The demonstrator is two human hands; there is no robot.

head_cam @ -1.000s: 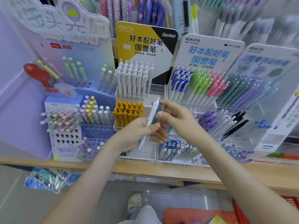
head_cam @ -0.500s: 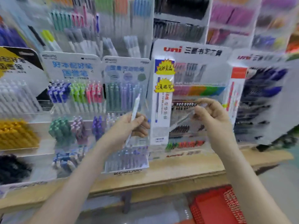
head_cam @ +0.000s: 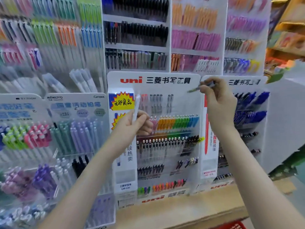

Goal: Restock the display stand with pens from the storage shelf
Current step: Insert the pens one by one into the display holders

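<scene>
Right hand's point(head_cam: 220, 104) pen point(head_cam: 195, 88) by stand point(head_cam: 113, 80) edge

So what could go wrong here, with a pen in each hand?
1. The right hand pinches its thin pen with fingertips only; it could slip and drop.
2. The uni stand has tightly packed rows; pushing a pen in might knock neighbours loose.
3. The left hand grips a white pen that could land in a wrong slot among so many alike.
</scene>
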